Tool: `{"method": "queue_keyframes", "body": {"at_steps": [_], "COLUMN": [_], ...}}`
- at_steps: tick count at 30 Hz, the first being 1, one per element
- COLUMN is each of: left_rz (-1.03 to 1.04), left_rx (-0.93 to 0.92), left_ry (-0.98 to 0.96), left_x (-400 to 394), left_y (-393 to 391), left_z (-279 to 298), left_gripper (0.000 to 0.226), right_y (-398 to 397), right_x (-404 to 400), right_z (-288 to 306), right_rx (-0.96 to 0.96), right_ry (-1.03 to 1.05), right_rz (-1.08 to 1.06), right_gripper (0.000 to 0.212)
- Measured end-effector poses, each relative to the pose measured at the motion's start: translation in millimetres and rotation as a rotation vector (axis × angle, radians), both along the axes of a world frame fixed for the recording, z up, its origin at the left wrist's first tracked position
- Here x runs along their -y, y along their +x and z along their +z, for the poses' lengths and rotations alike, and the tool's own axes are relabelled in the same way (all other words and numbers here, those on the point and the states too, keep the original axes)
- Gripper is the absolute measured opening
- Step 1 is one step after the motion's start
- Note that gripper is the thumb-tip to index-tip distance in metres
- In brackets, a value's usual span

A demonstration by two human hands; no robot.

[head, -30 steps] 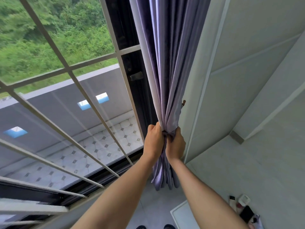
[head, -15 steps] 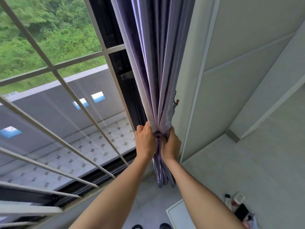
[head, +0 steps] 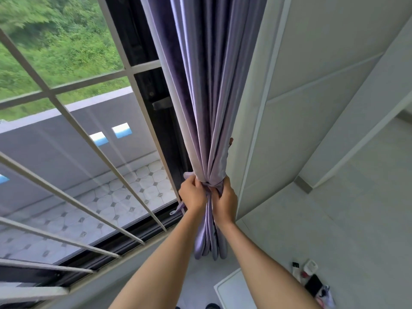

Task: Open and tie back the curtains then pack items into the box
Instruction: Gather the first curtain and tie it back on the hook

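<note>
A purple curtain (head: 207,90) hangs bunched into a tight column against the white wall, right of the window. A matching purple tie-back (head: 210,183) circles it at the pinch point. My left hand (head: 192,195) grips the tie-back from the left, with a loose strap end (head: 178,209) dangling below it. My right hand (head: 225,200) clutches the tie-back and curtain from the right. A small hook (head: 231,141) juts from the wall just above my right hand. At the bottom, part of a white box (head: 234,293) shows behind my right forearm.
A window with white bars (head: 89,139) fills the left, with a black frame (head: 160,112) beside the curtain. Several small items (head: 312,279) lie on the floor at the lower right, next to the box. A white wall panel (head: 301,108) runs up the right.
My hands have shifted slightly on the bunched curtain, and a loose strap end now hangs out below my left hand. The camera has panned a little, moving the curtain in the frame.
</note>
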State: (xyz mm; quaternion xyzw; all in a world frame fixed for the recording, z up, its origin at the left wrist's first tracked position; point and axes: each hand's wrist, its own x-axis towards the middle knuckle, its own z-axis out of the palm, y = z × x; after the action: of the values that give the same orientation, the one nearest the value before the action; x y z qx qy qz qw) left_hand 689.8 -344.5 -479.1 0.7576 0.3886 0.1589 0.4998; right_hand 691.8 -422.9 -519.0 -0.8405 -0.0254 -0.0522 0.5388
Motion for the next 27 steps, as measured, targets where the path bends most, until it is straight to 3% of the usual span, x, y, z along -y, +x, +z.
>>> {"method": "queue_keyframes", "body": {"at_steps": [2,4,8,10,13,20,24,26,27], "left_rz": [-0.112,-0.308,-0.516,-0.517,-0.466,-0.365,-0.322,-0.279,-0.262], "left_rx": [0.066,0.079,0.09,0.11,0.172,0.177,0.224,0.223,0.218], "left_ry": [-0.109,-0.158,-0.157,-0.196,-0.084,0.081,0.039,-0.007,-0.04], "left_x": [5.9,10.9,7.6,5.5,3.8,12.3,16.8,19.3,20.7], "left_y": [-4.4,-11.7,-14.6,-12.2,-12.9,-12.3,-9.2,-8.6,-8.7], "left_z": [3.2,10.1,12.9,10.2,-1.3,-7.2,-1.1,2.7,3.2], "left_gripper": [0.026,0.016,0.039,0.033,0.033,0.03,0.033,0.029,0.027], "right_y": [-0.9,-0.8,1.1,-2.5,-5.4,1.8,-1.7,0.4,1.2], "right_x": [1.9,3.9,8.9,11.4,10.3,14.4,16.5,23.5,26.3], "right_z": [4.6,5.3,4.1,3.5,2.0,-15.8,-16.9,-16.2,-12.5], "right_rx": [-0.043,-0.079,-0.167,-0.124,-0.116,-0.118,-0.133,-0.209,-0.3], "right_ry": [0.016,0.1,0.157,0.182,0.184,-0.104,-0.221,-0.169,-0.046], "right_rz": [-0.006,-0.021,-0.062,-0.001,0.119,0.409,0.48,0.486,0.443], "right_gripper": [0.014,0.02,0.034,0.033,0.029,0.014,0.04,0.031,0.022]}}
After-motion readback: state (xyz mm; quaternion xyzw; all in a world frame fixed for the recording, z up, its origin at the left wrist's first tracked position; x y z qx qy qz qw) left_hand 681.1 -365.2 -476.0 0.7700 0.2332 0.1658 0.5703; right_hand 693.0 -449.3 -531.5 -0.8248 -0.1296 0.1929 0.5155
